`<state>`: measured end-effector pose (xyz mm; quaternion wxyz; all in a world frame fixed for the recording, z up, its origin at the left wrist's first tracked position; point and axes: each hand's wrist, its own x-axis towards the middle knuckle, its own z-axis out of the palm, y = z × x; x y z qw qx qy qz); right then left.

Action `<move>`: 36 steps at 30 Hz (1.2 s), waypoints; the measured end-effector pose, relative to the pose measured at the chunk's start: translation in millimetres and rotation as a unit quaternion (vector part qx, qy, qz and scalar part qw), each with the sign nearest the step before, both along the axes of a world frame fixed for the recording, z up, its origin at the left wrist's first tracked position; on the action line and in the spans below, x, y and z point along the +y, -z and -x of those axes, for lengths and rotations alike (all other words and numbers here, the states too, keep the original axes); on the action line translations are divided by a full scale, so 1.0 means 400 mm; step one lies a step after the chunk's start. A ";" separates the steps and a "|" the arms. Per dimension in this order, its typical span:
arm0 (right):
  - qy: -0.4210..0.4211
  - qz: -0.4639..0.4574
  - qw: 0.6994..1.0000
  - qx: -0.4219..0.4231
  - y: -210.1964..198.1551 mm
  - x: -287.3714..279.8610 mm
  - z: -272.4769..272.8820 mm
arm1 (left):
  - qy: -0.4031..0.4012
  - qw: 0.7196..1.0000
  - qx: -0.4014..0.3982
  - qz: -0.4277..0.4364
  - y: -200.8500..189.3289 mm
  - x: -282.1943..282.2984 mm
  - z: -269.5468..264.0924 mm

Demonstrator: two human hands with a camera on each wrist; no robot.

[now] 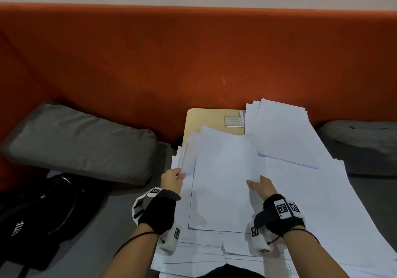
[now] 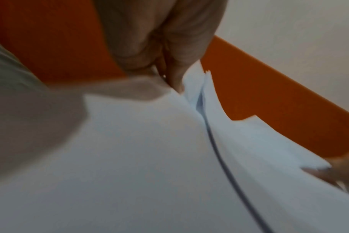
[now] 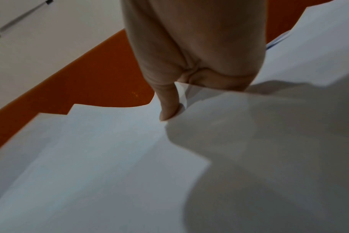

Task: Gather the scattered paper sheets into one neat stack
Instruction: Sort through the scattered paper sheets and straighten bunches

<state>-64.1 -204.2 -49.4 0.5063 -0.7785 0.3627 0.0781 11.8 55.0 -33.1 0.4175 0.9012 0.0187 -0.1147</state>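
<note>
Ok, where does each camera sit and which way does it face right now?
Head: looks down and forward at both hands, left hand and right hand, holding a bundle of sheets over the table.
Left wrist: along the left-hand fingers onto the bundle's edge.
Right wrist: along the thumb onto the sheets.
Shared: sheets, orange sofa back.

Head camera looking down from above at the table (image 1: 214, 114), wrist cameras very close along each hand, all sharing the paper sheets (image 1: 223, 181).
</note>
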 end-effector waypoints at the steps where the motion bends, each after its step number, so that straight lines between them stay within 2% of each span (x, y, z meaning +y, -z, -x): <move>1: 0.007 -0.004 1.000 -0.001 -0.001 -0.002 0.001 | -0.035 0.999 -0.025 0.028 -0.010 0.010 -0.003; 4: 0.013 -0.014 1.000 -0.006 -0.005 -0.003 0.005 | -0.101 0.988 -0.067 0.096 -0.018 0.035 -0.022; 7: 0.003 -0.039 0.999 -0.017 -0.015 0.019 0.004 | -0.084 0.979 0.002 0.186 -0.001 0.034 -0.026; 10: -0.034 -0.054 0.998 -0.022 -0.010 0.060 -0.001 | -0.035 0.980 0.054 0.190 0.036 0.012 -0.008; 13: -0.039 -0.064 0.996 -0.050 -0.020 0.094 -0.010 | 0.019 0.982 0.009 0.189 0.005 0.005 0.001; 15: -0.014 -0.097 0.990 -0.106 -0.045 0.095 -0.019 | 0.051 0.966 -0.026 0.253 -0.070 0.017 0.002; 19: -0.015 -0.198 0.952 -0.231 -0.134 0.085 -0.049 | 0.102 0.929 -0.127 0.331 -0.228 0.035 -0.017; 22: -0.041 -0.206 0.931 -0.297 -0.212 0.091 -0.083 | 0.080 0.909 -0.192 0.362 -0.285 0.033 -0.031; 26: -0.039 -0.150 0.921 -0.358 -0.288 0.099 -0.110 | -0.001 0.888 -0.238 0.395 -0.287 0.037 -0.038; 28: -0.041 -0.131 0.918 -0.371 -0.293 0.100 -0.111 | -0.005 0.880 -0.241 0.409 -0.283 0.046 -0.040; 31: -0.046 -0.118 0.924 -0.360 -0.265 0.107 -0.100 | 0.003 0.881 -0.198 0.430 -0.263 0.046 -0.040; 34: -0.041 -0.114 0.939 -0.323 -0.237 0.118 -0.092 | -0.011 0.910 -0.162 0.381 -0.234 0.022 -0.024; 36: -0.044 -0.109 0.943 -0.311 -0.248 0.128 -0.091 | -0.020 0.918 -0.154 0.365 -0.233 0.006 -0.014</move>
